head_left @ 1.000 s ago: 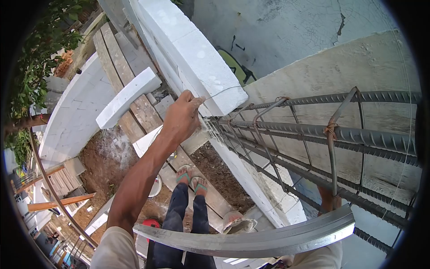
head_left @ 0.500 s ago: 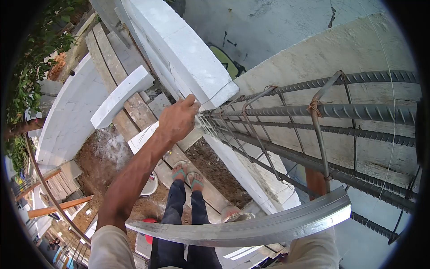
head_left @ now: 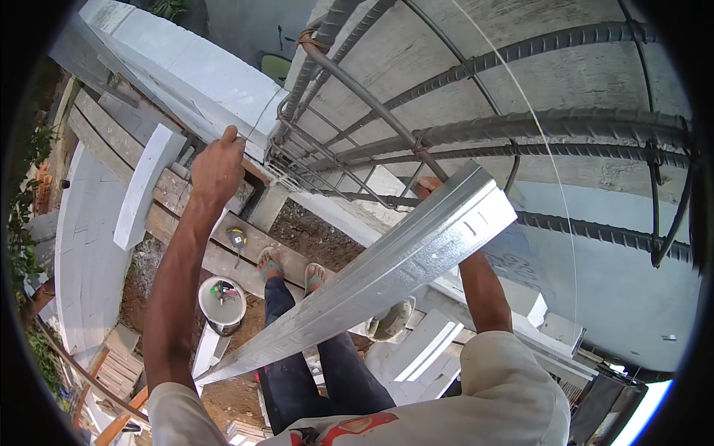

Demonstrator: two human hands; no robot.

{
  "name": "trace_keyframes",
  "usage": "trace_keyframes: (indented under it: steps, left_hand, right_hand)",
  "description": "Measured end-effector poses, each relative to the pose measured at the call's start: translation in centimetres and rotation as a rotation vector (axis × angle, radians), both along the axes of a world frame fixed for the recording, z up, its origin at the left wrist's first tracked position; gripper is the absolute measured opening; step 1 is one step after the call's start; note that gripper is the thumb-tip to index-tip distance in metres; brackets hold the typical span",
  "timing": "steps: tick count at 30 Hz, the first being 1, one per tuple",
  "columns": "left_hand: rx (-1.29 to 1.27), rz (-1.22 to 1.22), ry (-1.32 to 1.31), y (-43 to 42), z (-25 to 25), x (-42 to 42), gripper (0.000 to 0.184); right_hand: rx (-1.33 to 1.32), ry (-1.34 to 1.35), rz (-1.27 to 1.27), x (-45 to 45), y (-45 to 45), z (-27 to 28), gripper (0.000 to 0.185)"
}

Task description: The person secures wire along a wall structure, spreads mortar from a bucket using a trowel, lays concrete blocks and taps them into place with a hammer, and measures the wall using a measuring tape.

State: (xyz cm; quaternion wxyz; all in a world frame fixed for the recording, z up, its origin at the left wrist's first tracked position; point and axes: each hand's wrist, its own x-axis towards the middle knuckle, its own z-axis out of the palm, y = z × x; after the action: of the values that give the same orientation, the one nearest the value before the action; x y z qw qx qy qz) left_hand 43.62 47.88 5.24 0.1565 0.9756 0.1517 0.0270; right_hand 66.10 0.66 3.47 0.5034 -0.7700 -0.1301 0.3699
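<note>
My left hand [head_left: 218, 165] is closed, pinching a thin wire beside the corner of the white block wall [head_left: 201, 63]. The wire runs from my fingertips towards the near end of the tied rebar cage [head_left: 372, 104]. My right hand [head_left: 427, 186] shows only in part, behind a bar of the cage and the silver metal beam [head_left: 372, 279]; what it holds, if anything, is hidden. That beam slants across the view in front of my body, over my right forearm and legs.
Below, my feet stand on wooden planks [head_left: 216, 260] with a tape measure [head_left: 236, 238] lying on them. A white bucket with tools [head_left: 222, 303] is beside the planks. A loose white block [head_left: 149, 186] lies across the boards. A thin string [head_left: 547, 134] hangs at the right.
The view has swung to the right, so the cage fills more of it and the wall corner sits further left. My right hand and forearm have come into view. My left hand still pinches near the corner.
</note>
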Motion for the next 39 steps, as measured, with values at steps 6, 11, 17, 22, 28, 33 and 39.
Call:
trace_keyframes:
  steps: [6,11,17,22,28,33,39]
  left_hand:
    - [0.021,0.046,-0.025,-0.8,-0.7,0.0,0.019]
    - [0.021,0.137,0.04,-2.7,1.6,0.7,0.008]
    - [0.124,0.009,0.07,-3.9,1.3,0.7,0.014]
    - [0.245,-0.111,-0.03,-2.1,-1.0,1.1,0.028]
    - [0.202,-0.227,-0.175,-0.9,-2.6,0.8,0.028]
    - [0.107,-0.136,-0.112,-2.4,-3.0,0.5,0.031]
    - [-0.136,0.027,-0.037,-2.7,-3.4,-0.9,0.039]
  right_hand:
    - [-0.207,-0.76,0.131,-0.5,0.0,-3.0,0.017]
    - [-0.511,-1.024,0.306,-4.9,4.1,5.0,0.017]
    - [-0.418,-0.914,-0.013,-8.4,3.9,3.0,0.025]
    - [-0.29,-0.755,-0.199,-10.8,4.3,2.2,0.036]
    - [-0.082,-0.698,-0.344,-14.3,5.9,0.7,0.026]
    - [0.225,-0.94,-0.376,-19.6,7.1,-2.2,0.022]
    - [0.452,-0.69,-0.31,-22.4,6.8,-8.2,0.011]
